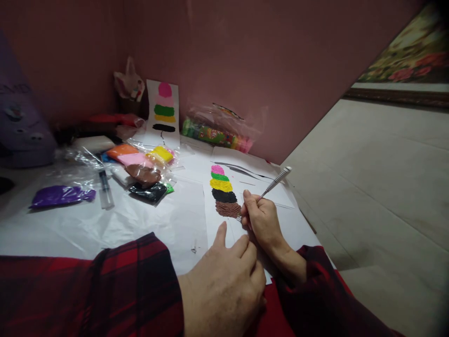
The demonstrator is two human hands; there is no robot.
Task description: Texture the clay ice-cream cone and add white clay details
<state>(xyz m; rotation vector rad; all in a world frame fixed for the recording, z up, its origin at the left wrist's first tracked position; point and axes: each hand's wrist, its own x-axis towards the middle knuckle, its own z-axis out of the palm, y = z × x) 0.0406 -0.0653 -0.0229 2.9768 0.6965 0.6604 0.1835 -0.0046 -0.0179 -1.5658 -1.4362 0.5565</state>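
White paper (pixel 233 230); tool (pixel 276 182) slants down-left.

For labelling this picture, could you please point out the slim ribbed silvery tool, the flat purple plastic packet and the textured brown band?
Slim ribbed silvery tool (pixel 277 180): head view, mid-handle.
Flat purple plastic packet (pixel 62 196): head view, its middle.
Textured brown band (pixel 227 209): head view, its middle.

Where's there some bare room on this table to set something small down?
The white surface is bare between the purple packet and the left sleeve, and again between the black packet and the coloured stack. It's crowded at the back left, with heaped packets, and around the left hand and right hand.
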